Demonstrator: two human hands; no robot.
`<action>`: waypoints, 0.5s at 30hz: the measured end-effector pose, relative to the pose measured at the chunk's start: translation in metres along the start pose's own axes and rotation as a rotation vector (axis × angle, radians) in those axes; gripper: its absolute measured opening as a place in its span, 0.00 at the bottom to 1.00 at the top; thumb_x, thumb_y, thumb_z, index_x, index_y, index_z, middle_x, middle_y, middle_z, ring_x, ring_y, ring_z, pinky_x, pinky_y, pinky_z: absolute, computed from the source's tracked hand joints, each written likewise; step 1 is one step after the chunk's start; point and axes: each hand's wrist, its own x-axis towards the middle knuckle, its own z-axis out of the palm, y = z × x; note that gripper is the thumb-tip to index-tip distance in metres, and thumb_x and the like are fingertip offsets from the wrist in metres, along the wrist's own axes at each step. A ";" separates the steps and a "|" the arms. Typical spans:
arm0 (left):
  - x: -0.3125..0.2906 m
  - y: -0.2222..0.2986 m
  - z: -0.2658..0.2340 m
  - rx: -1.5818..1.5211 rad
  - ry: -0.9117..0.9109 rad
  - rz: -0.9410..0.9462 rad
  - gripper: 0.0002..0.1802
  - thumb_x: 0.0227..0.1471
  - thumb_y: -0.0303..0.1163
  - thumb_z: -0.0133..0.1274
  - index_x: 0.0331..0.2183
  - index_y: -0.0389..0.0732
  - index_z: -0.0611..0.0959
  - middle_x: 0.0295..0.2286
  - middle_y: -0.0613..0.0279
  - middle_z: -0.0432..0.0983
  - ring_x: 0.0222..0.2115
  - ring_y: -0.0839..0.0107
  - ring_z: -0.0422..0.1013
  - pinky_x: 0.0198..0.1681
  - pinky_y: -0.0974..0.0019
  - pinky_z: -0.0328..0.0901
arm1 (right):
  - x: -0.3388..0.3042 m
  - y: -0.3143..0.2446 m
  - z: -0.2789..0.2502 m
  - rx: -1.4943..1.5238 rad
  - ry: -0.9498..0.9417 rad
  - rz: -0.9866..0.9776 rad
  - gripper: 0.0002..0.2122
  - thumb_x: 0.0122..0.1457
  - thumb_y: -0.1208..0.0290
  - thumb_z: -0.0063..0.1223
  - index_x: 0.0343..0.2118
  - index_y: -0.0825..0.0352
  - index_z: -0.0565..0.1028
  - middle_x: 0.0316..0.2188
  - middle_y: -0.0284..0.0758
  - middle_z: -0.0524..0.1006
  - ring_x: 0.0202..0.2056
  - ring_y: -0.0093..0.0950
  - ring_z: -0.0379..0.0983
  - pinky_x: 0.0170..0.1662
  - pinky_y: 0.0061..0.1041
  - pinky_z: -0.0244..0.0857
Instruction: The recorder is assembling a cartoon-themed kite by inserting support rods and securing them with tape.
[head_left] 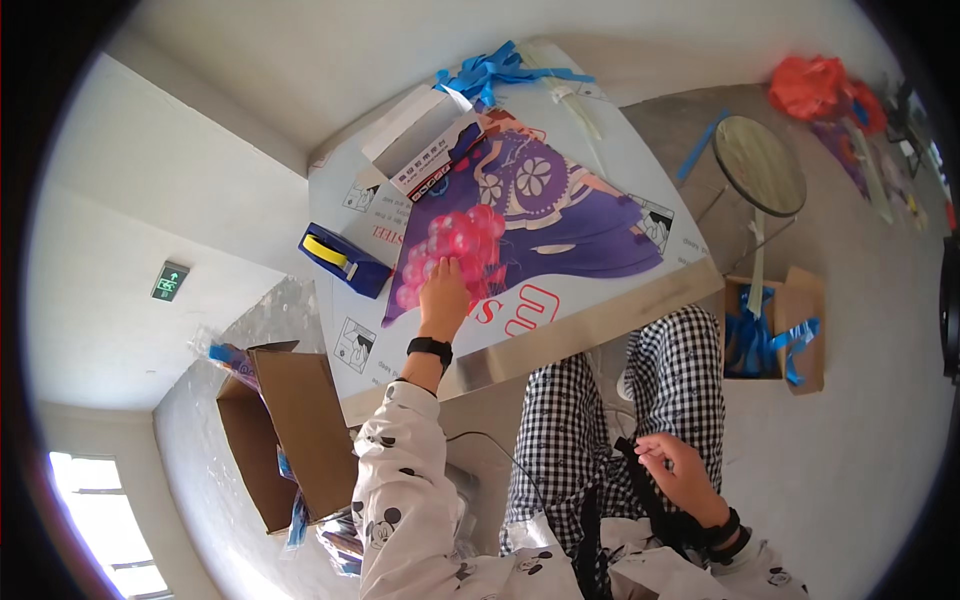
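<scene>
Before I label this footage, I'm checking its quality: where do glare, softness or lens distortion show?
Head view: the window at lower left is blown out to white; the metal edge carries a bright sheen; the left hand on the purple sheet looks fairly clear, the red bundle at upper right softer. Head view, rim: straight edges bow, corners go black.

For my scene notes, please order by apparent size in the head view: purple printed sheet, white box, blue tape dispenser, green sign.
1. Purple printed sheet
2. White box
3. Blue tape dispenser
4. Green sign, whose real size is unsure, since it seems farther away
</scene>
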 end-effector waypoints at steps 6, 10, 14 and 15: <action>0.024 0.021 -0.016 0.392 -0.261 0.163 0.28 0.46 0.26 0.52 0.51 0.29 0.70 0.44 0.39 0.73 0.40 0.57 0.75 0.34 0.66 0.74 | 0.036 -0.005 -0.008 -0.021 0.029 -0.062 0.10 0.60 0.76 0.51 0.44 0.70 0.73 0.36 0.40 0.79 0.36 0.30 0.78 0.38 0.25 0.72; 0.018 0.020 -0.011 0.479 -0.039 0.259 0.22 0.46 0.25 0.52 0.45 0.30 0.73 0.35 0.48 0.76 0.36 0.60 0.76 0.32 0.66 0.74 | 0.057 -0.014 -0.006 -0.039 0.045 -0.076 0.09 0.59 0.80 0.52 0.42 0.71 0.73 0.35 0.39 0.79 0.36 0.27 0.77 0.38 0.22 0.70; 0.026 0.022 -0.018 0.420 -0.156 0.132 0.10 0.46 0.25 0.51 0.35 0.37 0.78 0.29 0.57 0.77 0.36 0.62 0.76 0.31 0.63 0.73 | 0.063 -0.012 -0.004 -0.035 0.062 -0.092 0.09 0.58 0.80 0.52 0.42 0.71 0.73 0.34 0.38 0.79 0.35 0.27 0.77 0.38 0.22 0.70; 0.027 0.019 -0.019 0.423 -0.156 0.127 0.10 0.46 0.25 0.51 0.35 0.37 0.78 0.29 0.57 0.77 0.36 0.62 0.76 0.31 0.63 0.73 | 0.063 -0.013 -0.004 -0.033 0.073 -0.092 0.09 0.58 0.79 0.52 0.42 0.71 0.73 0.34 0.38 0.79 0.35 0.27 0.77 0.38 0.22 0.70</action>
